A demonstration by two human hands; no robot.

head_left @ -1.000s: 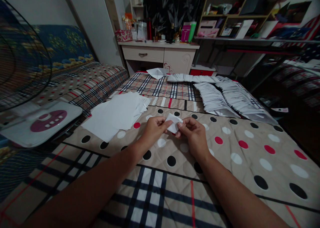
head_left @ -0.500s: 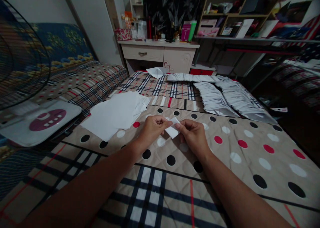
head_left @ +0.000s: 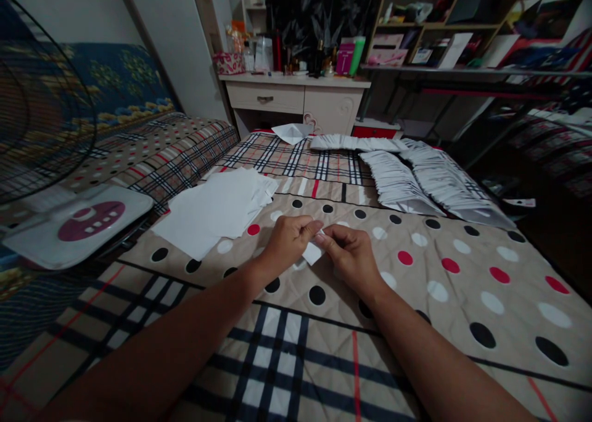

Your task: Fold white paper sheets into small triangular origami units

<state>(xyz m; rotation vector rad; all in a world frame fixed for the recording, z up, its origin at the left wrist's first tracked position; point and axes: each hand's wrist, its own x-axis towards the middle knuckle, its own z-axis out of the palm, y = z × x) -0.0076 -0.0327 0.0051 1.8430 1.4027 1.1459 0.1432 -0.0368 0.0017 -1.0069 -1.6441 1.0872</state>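
Observation:
A small folded piece of white paper [head_left: 313, 253] is pinched between my two hands, above the dotted bedspread [head_left: 296, 314]. My left hand [head_left: 292, 237] grips it from the left, thumb pointing right. From the other side my right hand [head_left: 350, 254] holds it between thumb and curled fingers. The fingertips nearly meet at the paper's upper edge and cover part of it. Left of my hands lies a loose stack of white paper sheets [head_left: 208, 209]. Rows of folded white papers [head_left: 398, 184] stand packed together at the far right of the bed.
A single folded paper [head_left: 292, 133] lies at the bed's far edge. A fan [head_left: 41, 101] with a white base [head_left: 87, 227] stands at the left. Behind the bed are a white dresser [head_left: 263, 96] with bottles on top and a shelf unit [head_left: 430, 27].
The folded paper has tilted and sunk slightly between my fingers, with less of it showing. My hands have turned inward a little, and the right one has shifted slightly left.

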